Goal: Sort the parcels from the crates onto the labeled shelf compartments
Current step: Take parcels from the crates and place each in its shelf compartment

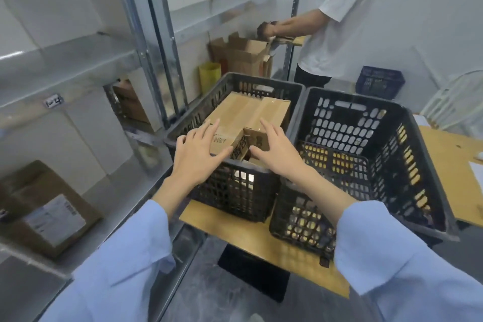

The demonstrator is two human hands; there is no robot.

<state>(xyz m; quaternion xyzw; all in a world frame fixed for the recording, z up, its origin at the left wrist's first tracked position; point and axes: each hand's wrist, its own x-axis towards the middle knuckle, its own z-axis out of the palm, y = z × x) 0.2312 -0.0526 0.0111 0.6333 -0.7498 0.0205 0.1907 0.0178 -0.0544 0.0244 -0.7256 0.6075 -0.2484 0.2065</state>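
Two black plastic crates stand side by side on a wooden table. The left crate (232, 191) holds cardboard parcels; a large taped box (248, 110) lies on top, with a smaller printed box (226, 141) at its near end. My left hand (197, 153) reaches over the crate's near rim with fingers spread, touching the small box's left side. My right hand (274, 149) is spread open at the boxes' right side, thumb near the gap between them. The right crate (366, 165) looks empty. A metal shelf unit (78, 60) with a small label (53, 101) stands on the left.
A labelled brown parcel (44, 206) lies on the lower left shelf. Another person in a white shirt (339, 21) handles cardboard at the back beside an open carton (243, 55). A blue crate (380, 82) and white chair (454, 104) stand at right.
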